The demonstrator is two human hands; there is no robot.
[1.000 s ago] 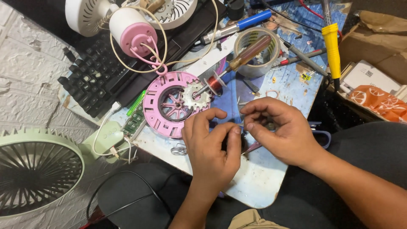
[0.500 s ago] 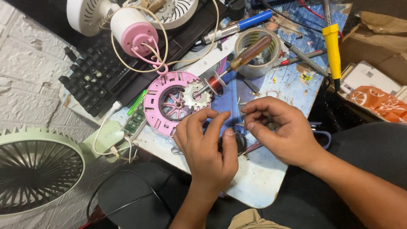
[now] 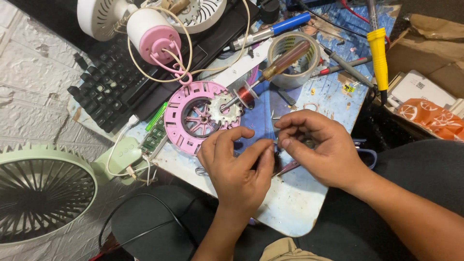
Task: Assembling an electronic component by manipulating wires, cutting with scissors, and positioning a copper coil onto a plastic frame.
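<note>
Crowding the hands (image 3: 275,159): pink fan frame (image 3: 181,123), tape roll (image 3: 294,58), keyboard (image 3: 108,84).

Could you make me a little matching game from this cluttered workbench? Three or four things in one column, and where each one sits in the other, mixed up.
Things:
1. pink round frame
2. tape roll
3. green fan
4. yellow-handled tool

Places:
A. far left, off the board's edge
B. just left of the left hand
C. upper right, near the cardboard
D. above the right hand, with a brown screwdriver handle lying across it

Pairs: 1-B, 2-D, 3-A, 4-C
</note>
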